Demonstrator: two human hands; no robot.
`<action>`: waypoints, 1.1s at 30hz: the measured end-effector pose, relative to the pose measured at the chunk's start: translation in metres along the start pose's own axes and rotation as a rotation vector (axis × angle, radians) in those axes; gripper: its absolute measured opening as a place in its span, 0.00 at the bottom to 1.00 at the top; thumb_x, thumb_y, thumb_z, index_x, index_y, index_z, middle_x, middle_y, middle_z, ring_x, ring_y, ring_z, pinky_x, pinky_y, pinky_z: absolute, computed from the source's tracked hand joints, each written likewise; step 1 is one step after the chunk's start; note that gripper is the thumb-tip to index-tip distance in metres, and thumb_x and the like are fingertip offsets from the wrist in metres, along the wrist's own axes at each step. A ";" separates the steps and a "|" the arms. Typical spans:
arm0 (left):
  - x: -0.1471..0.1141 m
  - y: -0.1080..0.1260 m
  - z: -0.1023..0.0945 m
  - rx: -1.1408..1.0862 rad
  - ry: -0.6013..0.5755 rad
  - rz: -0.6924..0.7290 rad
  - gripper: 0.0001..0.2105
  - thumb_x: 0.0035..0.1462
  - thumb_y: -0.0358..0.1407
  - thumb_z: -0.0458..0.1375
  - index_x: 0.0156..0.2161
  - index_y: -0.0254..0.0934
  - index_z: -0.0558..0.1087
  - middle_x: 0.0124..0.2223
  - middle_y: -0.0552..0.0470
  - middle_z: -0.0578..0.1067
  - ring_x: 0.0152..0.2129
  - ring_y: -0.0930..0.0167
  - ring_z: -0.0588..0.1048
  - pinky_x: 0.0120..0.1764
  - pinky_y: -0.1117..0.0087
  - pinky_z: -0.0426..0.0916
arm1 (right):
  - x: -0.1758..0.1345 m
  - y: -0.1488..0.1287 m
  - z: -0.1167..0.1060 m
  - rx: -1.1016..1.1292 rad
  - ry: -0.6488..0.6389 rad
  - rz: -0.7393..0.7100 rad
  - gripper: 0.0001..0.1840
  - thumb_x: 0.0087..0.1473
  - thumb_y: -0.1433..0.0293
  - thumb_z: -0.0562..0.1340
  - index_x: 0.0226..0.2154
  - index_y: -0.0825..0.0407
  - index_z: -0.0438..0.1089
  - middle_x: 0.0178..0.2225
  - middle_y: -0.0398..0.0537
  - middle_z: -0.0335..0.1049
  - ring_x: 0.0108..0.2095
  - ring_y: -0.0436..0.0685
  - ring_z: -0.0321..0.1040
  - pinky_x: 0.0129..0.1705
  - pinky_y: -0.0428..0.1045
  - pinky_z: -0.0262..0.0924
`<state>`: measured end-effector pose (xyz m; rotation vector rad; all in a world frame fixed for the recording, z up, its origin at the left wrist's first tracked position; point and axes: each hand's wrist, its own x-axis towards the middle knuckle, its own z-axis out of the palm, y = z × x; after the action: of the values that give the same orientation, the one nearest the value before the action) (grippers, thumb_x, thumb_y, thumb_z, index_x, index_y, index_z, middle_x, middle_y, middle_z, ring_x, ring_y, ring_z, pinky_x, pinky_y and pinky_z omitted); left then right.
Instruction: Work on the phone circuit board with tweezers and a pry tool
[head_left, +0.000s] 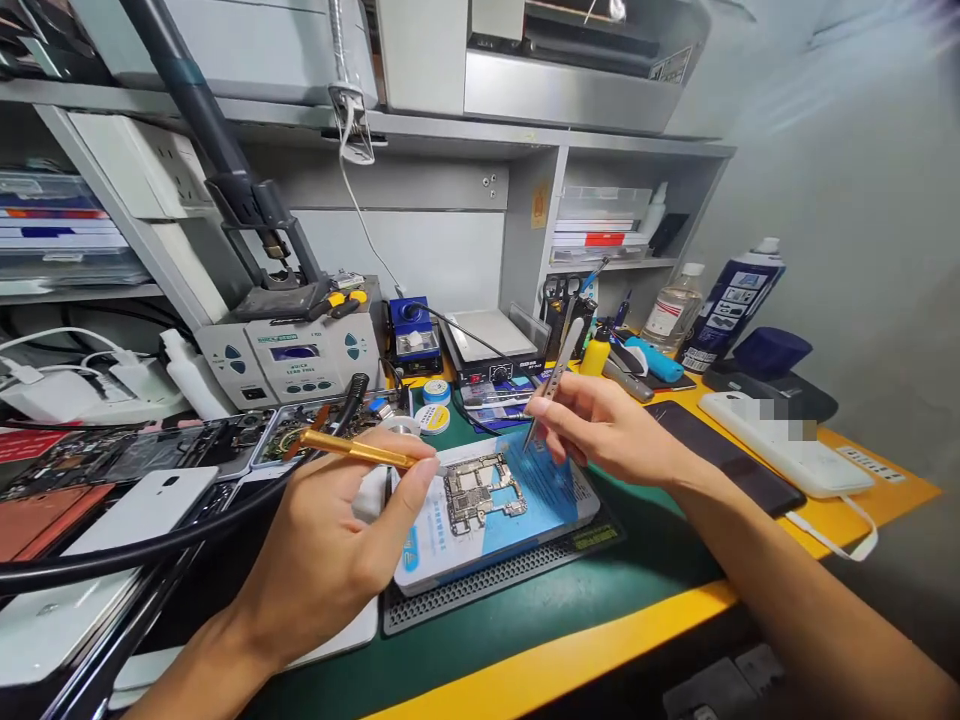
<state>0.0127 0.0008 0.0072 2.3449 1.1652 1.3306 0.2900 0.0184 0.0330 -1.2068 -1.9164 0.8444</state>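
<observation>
A phone circuit board (pixel 480 492) lies on a flat white and blue box (pixel 431 555) in front of me. My left hand (pixel 352 520) is closed around a slim gold pen-shaped tool (pixel 352 447), just left of the board; its working tip cannot be made out. Metal tweezers (pixel 559 375) are pinched in my right hand (pixel 592 425), above the right part of the box. Their points reach down beside the board's upper right corner, and I see nothing clearly between them.
A grey perforated pad (pixel 450 605) sits under the box. At left, a black hose (pixel 210 530) crosses over several phones and parts. Behind stand a soldering station (pixel 296 350) and a hot plate (pixel 491 340). A black phone (pixel 727 460) and a white power bank (pixel 784 440) lie right.
</observation>
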 end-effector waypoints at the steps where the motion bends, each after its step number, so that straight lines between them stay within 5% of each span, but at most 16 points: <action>1: 0.000 0.001 0.000 -0.002 -0.004 0.005 0.04 0.65 0.40 0.59 0.42 0.48 0.77 0.41 0.63 0.81 0.37 0.75 0.80 0.35 0.79 0.74 | -0.001 -0.001 0.003 0.030 0.010 -0.010 0.18 0.70 0.56 0.56 0.33 0.51 0.65 0.24 0.39 0.67 0.23 0.51 0.66 0.26 0.48 0.61; 7: -0.001 0.006 0.003 -0.010 -0.017 0.057 0.04 0.63 0.36 0.60 0.42 0.49 0.76 0.41 0.65 0.81 0.39 0.79 0.79 0.49 0.83 0.71 | -0.010 -0.004 0.022 0.076 0.047 -0.077 0.15 0.70 0.60 0.57 0.34 0.51 0.67 0.26 0.40 0.66 0.23 0.50 0.63 0.25 0.47 0.59; 33: 0.000 0.013 0.005 0.055 0.040 0.017 0.06 0.62 0.41 0.60 0.39 0.47 0.78 0.37 0.60 0.82 0.35 0.69 0.81 0.47 0.70 0.76 | -0.006 -0.003 0.041 -0.168 0.186 -0.152 0.14 0.66 0.66 0.60 0.28 0.49 0.60 0.21 0.35 0.52 0.21 0.48 0.48 0.22 0.48 0.44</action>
<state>0.0237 -0.0065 0.0109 2.3816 1.2115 1.3742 0.2567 0.0051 0.0126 -1.1754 -1.9269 0.4818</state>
